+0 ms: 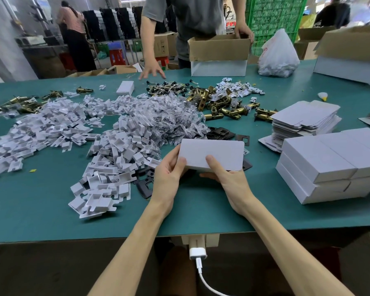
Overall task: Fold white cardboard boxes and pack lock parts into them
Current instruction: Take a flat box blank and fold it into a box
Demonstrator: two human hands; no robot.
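Desk (51, 210), left to right: one sprawling heap of white card inserts (58, 129), uncountable; one closed white box (212, 153), held just above the desk at front centre; one stack of flat box blanks (303, 114); one block of closed boxes (320, 159), three layers high. Left hand (169, 174) and right hand (229, 178) each grip the white box's near edge, thumb on top, fingers curled beneath, forearms reaching forward.

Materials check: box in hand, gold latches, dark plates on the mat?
Held box: white paperboard, matte; crisp folds, thin edges.
Gold latches: metal, probably brass-plated; shiny yellow glints.
Dark plates: likely metal with a flat black coating; thin with stamped cutouts, not certain.
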